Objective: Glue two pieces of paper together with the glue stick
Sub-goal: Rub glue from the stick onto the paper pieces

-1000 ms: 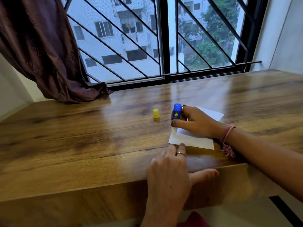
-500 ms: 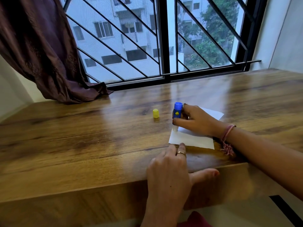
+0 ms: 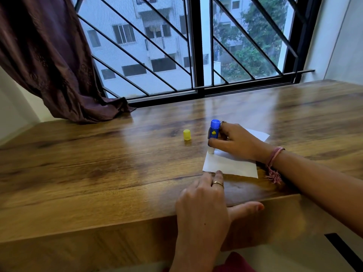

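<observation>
Here, right hand (image 3: 238,142) curled round the blue plastic glue stick (image 3: 213,132), white tip down on the white rectangular paper sheet's (image 3: 231,165) far left corner. Left hand (image 3: 204,195) flat, straight fingertips pinning the sheet's near edge on the glossy wooden tabletop (image 3: 98,173). Small yellow cap (image 3: 186,134) upright, left of the stick.

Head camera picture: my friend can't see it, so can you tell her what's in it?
A right hand presses a blue glue stick, tip down, onto white paper on a wooden table. The left hand's fingers hold down the paper's near edge. A yellow cap stands to the left, a barred window behind.
</observation>
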A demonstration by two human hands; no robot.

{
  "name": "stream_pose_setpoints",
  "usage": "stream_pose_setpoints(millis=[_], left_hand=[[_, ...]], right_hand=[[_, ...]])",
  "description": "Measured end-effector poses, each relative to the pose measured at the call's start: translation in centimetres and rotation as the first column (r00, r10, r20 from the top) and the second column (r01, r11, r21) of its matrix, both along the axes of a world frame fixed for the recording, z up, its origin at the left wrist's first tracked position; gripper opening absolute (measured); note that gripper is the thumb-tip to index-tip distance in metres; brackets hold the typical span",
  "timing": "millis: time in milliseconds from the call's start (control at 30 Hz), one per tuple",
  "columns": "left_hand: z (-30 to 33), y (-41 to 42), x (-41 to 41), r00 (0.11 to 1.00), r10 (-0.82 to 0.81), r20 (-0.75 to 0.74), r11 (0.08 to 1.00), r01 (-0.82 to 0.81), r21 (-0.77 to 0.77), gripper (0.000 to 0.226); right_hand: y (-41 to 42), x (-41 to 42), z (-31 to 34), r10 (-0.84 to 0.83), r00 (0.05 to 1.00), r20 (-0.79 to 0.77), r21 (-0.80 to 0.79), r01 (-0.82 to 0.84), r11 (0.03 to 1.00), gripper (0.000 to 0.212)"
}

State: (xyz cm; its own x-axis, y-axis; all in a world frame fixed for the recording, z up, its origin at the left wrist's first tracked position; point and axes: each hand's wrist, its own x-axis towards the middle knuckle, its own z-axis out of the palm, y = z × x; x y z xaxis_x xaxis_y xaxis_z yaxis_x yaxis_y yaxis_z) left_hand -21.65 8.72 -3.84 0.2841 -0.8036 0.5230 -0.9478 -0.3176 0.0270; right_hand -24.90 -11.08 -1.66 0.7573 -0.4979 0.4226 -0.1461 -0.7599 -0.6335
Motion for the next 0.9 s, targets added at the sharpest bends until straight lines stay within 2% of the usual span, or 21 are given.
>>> stream_pose_setpoints(millis=[233, 400, 533, 667, 800, 900], left_hand=[[0.11, 0.05, -0.08, 1.000, 0.007, 0.003, 1.000, -0.007, -0.002, 0.090], [0.11, 0.09, -0.10, 1.000, 0.004, -0.005, 1.000, -0.004, -0.005, 0.090], [0.14, 0.06, -0.10, 1.000, 0.005, -0.005, 1.000, -0.005, -0.002, 0.090], [0.05, 0.02, -0.06, 1.000, 0.008, -0.002, 1.000, -0.008, 0.001, 0.091], [-0.01, -0.01, -0.04, 1.000, 0.009, -0.006, 1.000, -0.009, -0.005, 0.091], [0.02, -0.01, -0.01, 1.000, 0.007, -0.005, 1.000, -0.007, -0.007, 0.091]], right_hand=[[0.06, -0.10, 0.15, -0.035, 0.999, 0.024, 0.001, 0.035, 0.999, 0.037], [-0.11, -0.05, 0.08, -0.019, 0.999, 0.027, -0.019, 0.019, 1.000, 0.021], [-0.12, -0.04, 0.07, -0.016, 1.000, 0.026, -0.028, 0.017, 0.999, 0.030], [-0.16, -0.04, 0.02, -0.034, 0.999, 0.020, -0.050, 0.035, 0.998, 0.026], [-0.10, -0.13, 0.12, -0.020, 1.000, 0.013, -0.039, 0.021, 0.999, 0.031], [-0.12, -0.11, 0.09, -0.037, 0.999, 0.018, -0.051, 0.038, 0.998, 0.025]])
